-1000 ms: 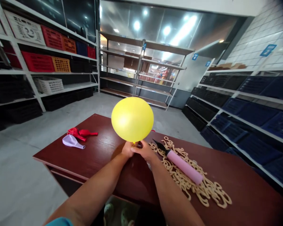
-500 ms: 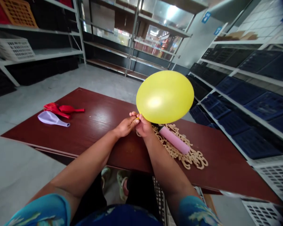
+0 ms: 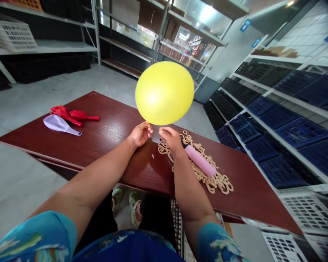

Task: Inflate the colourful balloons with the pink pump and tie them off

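Note:
An inflated yellow balloon [image 3: 164,93] is above the far edge of the dark red table [image 3: 112,145]. My left hand [image 3: 141,134] pinches its neck at the lower left of the balloon. Just right of it, my right hand [image 3: 171,138] is apart from the balloon, fingers bent; whether it holds anything is too small to tell. Beside my right hand lies a pink cylinder with a black end [image 3: 200,161], on top of a beige looped cord-like piece [image 3: 224,183].
Deflated red balloons [image 3: 68,114] and a pale purple one [image 3: 58,124] lie on the table's left part. Shelves with blue crates [image 3: 297,131] stand at the right. A white basket [image 3: 12,34] sits on the left shelf.
My hands have separated, and my right hand has let go near the neck. The balloon has shifted left and now stands more upright above my left hand. The view has shifted slightly.

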`<state>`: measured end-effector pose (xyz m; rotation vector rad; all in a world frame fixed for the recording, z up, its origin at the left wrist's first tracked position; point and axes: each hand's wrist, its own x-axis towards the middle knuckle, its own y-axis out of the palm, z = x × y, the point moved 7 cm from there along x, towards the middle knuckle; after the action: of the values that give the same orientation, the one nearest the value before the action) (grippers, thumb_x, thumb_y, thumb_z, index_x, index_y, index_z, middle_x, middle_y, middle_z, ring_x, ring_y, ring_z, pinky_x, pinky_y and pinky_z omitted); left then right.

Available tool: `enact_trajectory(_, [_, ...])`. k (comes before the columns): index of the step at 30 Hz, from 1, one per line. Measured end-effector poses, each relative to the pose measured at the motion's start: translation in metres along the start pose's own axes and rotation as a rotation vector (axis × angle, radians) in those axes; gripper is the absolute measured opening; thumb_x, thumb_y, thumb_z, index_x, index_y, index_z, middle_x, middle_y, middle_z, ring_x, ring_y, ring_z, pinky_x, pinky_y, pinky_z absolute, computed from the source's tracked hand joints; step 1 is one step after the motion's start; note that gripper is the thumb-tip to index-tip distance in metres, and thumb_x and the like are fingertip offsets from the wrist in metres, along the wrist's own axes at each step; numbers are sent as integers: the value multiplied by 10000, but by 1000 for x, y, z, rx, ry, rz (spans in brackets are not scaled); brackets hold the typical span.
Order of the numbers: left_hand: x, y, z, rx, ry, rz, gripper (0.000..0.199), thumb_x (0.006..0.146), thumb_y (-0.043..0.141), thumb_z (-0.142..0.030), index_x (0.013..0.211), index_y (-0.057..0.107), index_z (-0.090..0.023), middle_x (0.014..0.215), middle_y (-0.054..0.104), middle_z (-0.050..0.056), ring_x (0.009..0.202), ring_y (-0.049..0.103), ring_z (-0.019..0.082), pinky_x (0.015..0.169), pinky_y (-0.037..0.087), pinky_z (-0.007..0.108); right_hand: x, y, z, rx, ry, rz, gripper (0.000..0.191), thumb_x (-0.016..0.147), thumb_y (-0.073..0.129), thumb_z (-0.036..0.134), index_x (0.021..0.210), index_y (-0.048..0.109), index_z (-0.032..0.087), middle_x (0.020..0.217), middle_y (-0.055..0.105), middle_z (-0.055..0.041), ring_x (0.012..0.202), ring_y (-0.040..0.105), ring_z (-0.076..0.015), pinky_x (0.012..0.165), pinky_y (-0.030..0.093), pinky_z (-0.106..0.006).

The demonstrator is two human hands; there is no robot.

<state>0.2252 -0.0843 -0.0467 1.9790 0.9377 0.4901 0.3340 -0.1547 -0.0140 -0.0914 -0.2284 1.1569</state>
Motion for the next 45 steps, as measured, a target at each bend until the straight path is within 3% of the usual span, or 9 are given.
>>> enact_trajectory(4, [6, -12, -4, -70, -5, -61, 194, 804, 515, -239, 646, 463, -140, 562, 462, -4, 495, 499, 86, 425, 349, 176, -3, -36, 19, -343, -72, -151, 286, 686, 544, 423, 801, 639, 179, 737, 643, -11, 687, 559, -140, 645, 430, -267])
enact_trajectory(8, [8, -15, -4, -82, 0, -70, 205, 818, 495, -249, 649, 454, -140, 568, 469, -5, 496, 499, 80, 429, 350, 177, -11, -29, 10, -843, -26, 103, 183, 634, 587, 348, 558, 620, 184, 556, 594, 12, 550, 512, -120, 558, 355, -238])
enact_trajectory(11, [10, -16, -3, -81, 1, -68, 218, 822, 489, -263, 645, 456, -140, 561, 464, -4, 486, 496, 83, 417, 338, 181, -16, -20, -11, -952, 109, 240, 203, 576, 639, 326, 455, 576, 175, 407, 490, 27, 431, 425, -99, 478, 290, -240])
enact_trajectory(16, [11, -18, -2, -75, -11, -84, 233, 837, 463, -268, 643, 451, -139, 551, 458, 0, 476, 494, 86, 411, 336, 185, -16, -18, -2, -772, 47, 196, 187, 648, 572, 342, 596, 641, 175, 509, 555, 33, 464, 447, -81, 470, 312, -213])
enact_trajectory(20, [10, -16, -2, -89, -21, -78, 208, 826, 483, -263, 662, 452, -139, 554, 456, -7, 472, 491, 77, 391, 316, 171, -14, -37, 27, -328, 4, -41, 256, 669, 588, 418, 745, 623, 175, 507, 558, 39, 422, 450, -77, 413, 331, -196])
enact_trajectory(27, [6, -14, -2, -44, -51, -76, 162, 792, 525, -249, 689, 458, -142, 574, 457, -16, 440, 464, 60, 340, 229, 145, -5, -33, 49, 195, -126, -156, 250, 741, 555, 440, 801, 462, 216, 754, 634, 5, 592, 611, -120, 519, 493, -240])
enact_trajectory(31, [6, -15, 3, 102, -66, -77, 188, 776, 549, -277, 684, 489, -125, 595, 488, 4, 428, 444, 49, 328, 208, 141, -4, -12, 47, -166, -340, -180, 192, 766, 544, 393, 829, 545, 212, 747, 608, 3, 625, 600, -128, 630, 499, -279])
enact_trajectory(36, [6, -21, 10, 348, -54, -155, 231, 769, 558, -326, 665, 506, -127, 530, 469, -6, 364, 372, 38, 310, 162, 148, -14, 33, 34, -746, -621, 78, 252, 860, 380, 270, 918, 618, 211, 893, 613, -45, 876, 553, -161, 820, 428, -289])
enact_trajectory(45, [2, -14, 15, 612, -77, -80, 238, 756, 560, -348, 682, 561, -121, 524, 507, 9, 363, 371, 49, 318, 201, 169, -16, 31, 25, -1022, -590, 5, 244, 867, 381, 263, 904, 621, 237, 875, 598, -28, 845, 536, -146, 772, 399, -249])
